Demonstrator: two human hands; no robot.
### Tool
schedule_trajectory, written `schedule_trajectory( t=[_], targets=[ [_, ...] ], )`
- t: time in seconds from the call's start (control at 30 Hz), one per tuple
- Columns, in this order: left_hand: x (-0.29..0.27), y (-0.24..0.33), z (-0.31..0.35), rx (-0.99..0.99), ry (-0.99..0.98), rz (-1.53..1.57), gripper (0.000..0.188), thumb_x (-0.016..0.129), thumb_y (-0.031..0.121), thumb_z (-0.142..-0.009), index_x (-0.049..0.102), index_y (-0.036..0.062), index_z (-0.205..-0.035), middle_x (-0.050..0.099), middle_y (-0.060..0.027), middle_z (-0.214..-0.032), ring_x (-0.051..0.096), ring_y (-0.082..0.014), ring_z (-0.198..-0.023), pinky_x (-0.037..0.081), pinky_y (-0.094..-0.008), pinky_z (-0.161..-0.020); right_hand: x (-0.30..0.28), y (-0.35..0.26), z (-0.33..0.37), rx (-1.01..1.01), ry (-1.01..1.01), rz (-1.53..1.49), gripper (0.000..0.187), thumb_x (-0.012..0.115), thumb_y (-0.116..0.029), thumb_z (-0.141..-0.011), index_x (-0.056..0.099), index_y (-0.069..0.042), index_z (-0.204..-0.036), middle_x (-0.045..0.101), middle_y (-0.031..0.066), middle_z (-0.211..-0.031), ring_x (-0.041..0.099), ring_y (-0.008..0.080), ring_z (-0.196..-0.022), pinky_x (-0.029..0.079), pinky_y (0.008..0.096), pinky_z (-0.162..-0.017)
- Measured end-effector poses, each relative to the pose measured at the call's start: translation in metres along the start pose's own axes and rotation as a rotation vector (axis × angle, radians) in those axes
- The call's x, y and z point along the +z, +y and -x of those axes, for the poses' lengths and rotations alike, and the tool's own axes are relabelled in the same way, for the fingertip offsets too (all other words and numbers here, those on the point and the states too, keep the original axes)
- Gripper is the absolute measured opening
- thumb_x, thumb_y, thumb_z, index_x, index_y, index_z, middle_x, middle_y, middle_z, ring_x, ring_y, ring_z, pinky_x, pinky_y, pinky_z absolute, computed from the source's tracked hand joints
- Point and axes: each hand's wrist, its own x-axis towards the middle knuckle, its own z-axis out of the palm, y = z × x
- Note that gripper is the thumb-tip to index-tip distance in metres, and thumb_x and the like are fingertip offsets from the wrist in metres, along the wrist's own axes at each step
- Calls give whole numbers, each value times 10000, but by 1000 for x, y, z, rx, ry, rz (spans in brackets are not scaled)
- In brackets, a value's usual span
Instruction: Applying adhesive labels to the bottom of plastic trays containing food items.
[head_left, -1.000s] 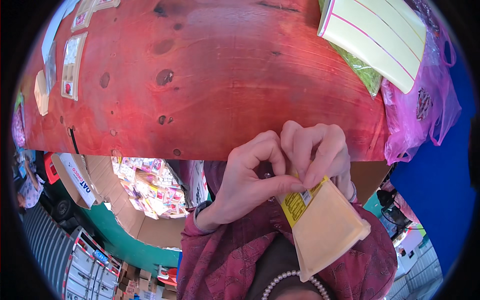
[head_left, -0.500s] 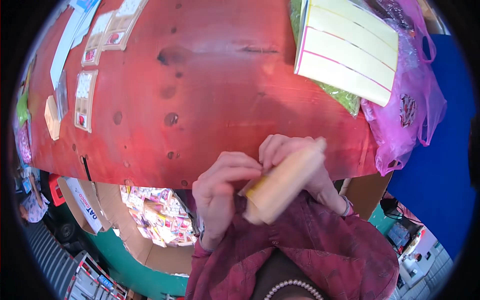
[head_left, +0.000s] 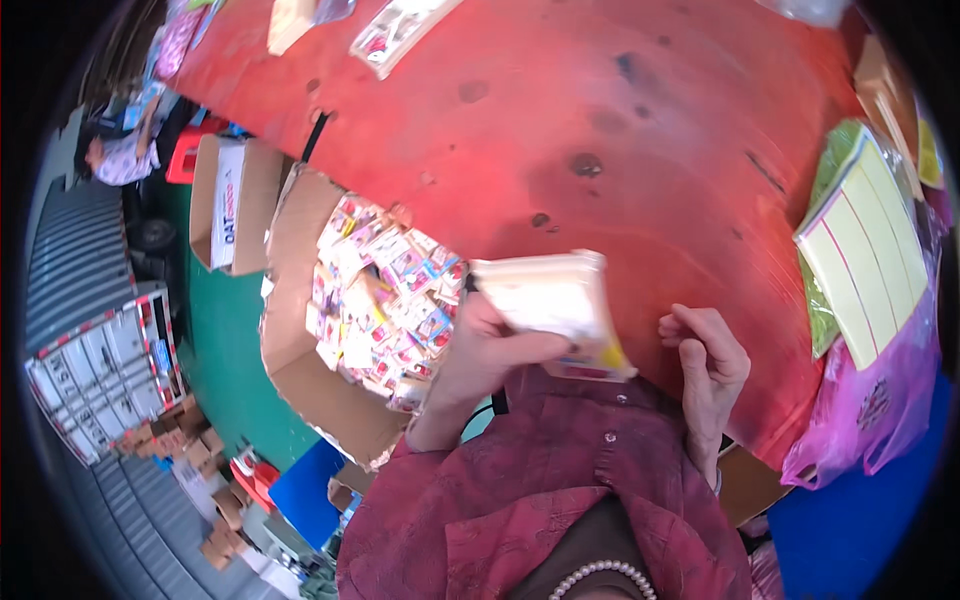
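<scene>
Flat cream packet (head_left: 548,300) in left hand (head_left: 490,350)

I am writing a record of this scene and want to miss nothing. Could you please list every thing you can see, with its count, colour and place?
Table: one, red wood, upper middle.
Flat packet: one, cream with a yellow corner, held in the left hand.
Cardboard box: one, brown, full of small colourful packets, left of the table.
Second cardboard box: one, brown and white, further left.
Lined sheets in clear wrap: one stack, pale yellow, table's right edge.
Pink plastic bag: one, hangs at the right.
Small packets: a few, top of the table.
Left hand: grips the flat packet.
Right hand: loosely curled, empty, beside the packet.
</scene>
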Motion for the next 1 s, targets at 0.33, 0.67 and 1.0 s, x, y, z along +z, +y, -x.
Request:
schedule_trajectory(
  t=[0.33, 0.67, 1.0],
  targets=[
    [-230, 16, 123, 394, 1004, 349, 303, 516, 132, -915, 501, -55, -1152, 595, -156, -1129, 592, -225, -1022, 488, -376, -903, 9, -1, -7, 54, -42, 189, 160, 538, -11, -884, 627, 27, -1012, 592, 68, -874, 561, 114, -765, 464, 210, -650],
    [-375, -70, 150, 313, 1171, 790, 462, 436, 130, -932, 266, -177, -1233, 333, -311, -1320, 389, -409, -1215, 377, -500, -1006, 15, -7, -11, -4, -23, 339, 148, 573, 49, -819, 630, 35, -955, 589, 84, -790, 551, 136, -673, 433, 229, -598],
    [-296, -1, 76, 370, 813, 636, 217, 483, 18, -903, 510, -105, -1080, 601, -209, -1024, 587, -301, -976, 478, -388, -895, 8, 0, -16, -132, -22, 354, 125, 585, 45, -821, 630, 34, -937, 557, 66, -727, 519, 111, -597, 412, 229, -527]
  ],
)
